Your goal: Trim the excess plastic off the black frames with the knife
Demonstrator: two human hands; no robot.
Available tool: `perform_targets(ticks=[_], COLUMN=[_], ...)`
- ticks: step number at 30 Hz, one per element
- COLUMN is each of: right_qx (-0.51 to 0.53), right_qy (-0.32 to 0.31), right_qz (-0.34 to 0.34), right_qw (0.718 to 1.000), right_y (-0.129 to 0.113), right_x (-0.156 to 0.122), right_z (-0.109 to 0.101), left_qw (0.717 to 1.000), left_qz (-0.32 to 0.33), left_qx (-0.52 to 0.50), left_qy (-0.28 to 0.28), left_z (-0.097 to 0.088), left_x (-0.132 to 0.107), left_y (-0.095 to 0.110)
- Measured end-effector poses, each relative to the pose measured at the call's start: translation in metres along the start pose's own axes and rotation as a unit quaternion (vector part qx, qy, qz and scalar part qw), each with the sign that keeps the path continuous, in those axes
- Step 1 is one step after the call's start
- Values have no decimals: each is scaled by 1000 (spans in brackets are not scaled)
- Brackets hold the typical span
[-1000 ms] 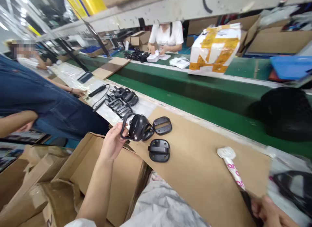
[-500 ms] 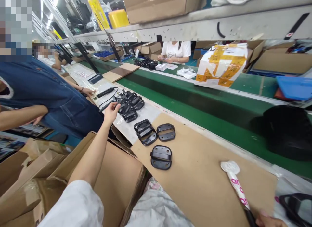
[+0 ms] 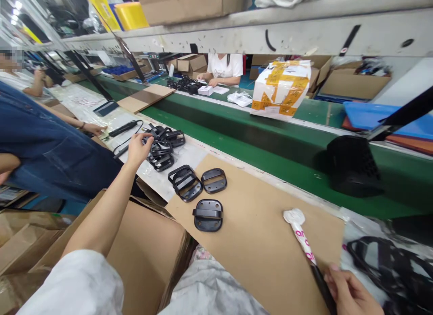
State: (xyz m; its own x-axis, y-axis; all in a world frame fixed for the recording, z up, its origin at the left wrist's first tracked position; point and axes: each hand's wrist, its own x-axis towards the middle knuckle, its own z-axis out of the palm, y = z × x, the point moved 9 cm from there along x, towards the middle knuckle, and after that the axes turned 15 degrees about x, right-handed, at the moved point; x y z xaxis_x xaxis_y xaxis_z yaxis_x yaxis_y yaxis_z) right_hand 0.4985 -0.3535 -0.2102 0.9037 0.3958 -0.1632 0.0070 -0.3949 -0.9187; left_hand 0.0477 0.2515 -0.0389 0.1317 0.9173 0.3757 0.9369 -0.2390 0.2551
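Note:
My left hand reaches to the near edge of a pile of black plastic brackets. Its thumb and index finger are apart at the pile, and no lifted bracket shows. On the brown cardboard sheet lie a few loose brackets, one single bracket nearest me. At the lower right my right hand is half curled, fingertips against the side of the black handle of a tool. The handle is not wrapped by the fingers. White plastic with pink lettering covers the tool's head and upper shaft, hiding its kind.
More black frames lie at the right. Beyond the bench edge runs a green conveyor with a black lamp-like object above it. An overhead shelf crosses the top. Co-workers stand at left and across; open cartons sit below.
The view has swung right, so everything sits further left. My right hand has come further into view along the tool's handle. My left hand stays at the bracket pile; the tool lies still.

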Motion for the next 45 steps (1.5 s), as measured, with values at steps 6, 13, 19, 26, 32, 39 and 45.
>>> perform_targets(ticks=[6,13,19,26,32,39,45], right_qx=[-14,73,29,-199,-301,-85,298], right_qy=[-30,-87,-38,24,46,96,62], right_qz=[-35,-71,-112,-273,-256,-196,-105], right_qw=[999,991,993,941,918,972,947], right_y=[-21,-41,-68,-103,-91,-87,-89], right_x=[-8,-14,-4,23,50,62,48], right_z=[14,19,-29,-77,-77,-93,-73], left_qw=[967,865,923,881,627,478,453], left_qz=[222,399,347,223,50,-211,-237], left_qx=[-34,75,28,-333,-593,-646,-654], left_qy=[-123,-295,-166,-254,-503,-557,-558], left_z=[-2,62,45,-15,39,88,113], left_x=[-80,-160,-139,-184,-283,-374,-381], left_y=[127,235,270,288,310,321,331])
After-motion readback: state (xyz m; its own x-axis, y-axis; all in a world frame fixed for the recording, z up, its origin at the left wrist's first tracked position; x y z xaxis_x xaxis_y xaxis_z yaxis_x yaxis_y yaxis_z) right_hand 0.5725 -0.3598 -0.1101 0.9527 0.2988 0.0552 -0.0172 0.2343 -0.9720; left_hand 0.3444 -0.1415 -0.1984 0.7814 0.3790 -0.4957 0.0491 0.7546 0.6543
